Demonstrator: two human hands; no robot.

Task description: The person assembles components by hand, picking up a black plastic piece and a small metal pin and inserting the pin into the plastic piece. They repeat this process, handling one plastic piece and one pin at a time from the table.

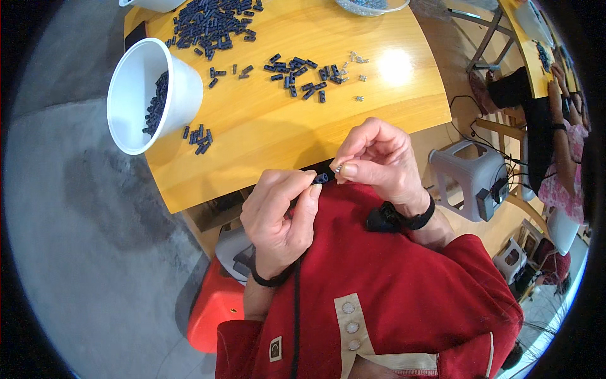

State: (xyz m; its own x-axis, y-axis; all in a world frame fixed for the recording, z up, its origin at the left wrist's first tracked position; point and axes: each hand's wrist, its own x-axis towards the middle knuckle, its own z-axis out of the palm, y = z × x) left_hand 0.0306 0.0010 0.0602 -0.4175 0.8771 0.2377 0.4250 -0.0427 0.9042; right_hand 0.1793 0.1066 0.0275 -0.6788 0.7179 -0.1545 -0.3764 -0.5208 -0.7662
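In front of my chest, my left hand (278,211) pinches a small dark plastic piece (321,179) between thumb and fingertips, its holed end facing right. Close beside it, my right hand (382,161) grips a tiny silvery metal piece (339,168) between thumb and forefinger. The two pieces are almost end to end, with a narrow gap. Beyond my hands, loose dark plastic pieces (293,71) lie on the wooden table (265,126). Next to them are several small silvery metal pieces (360,60).
A white tub (183,88) lies tipped at the table's left edge with dark pieces inside. A large heap of dark pieces (211,25) and a clear bowl (372,7) are at the back. On the right are a grey stool (464,174) and another person (555,139) at a table.
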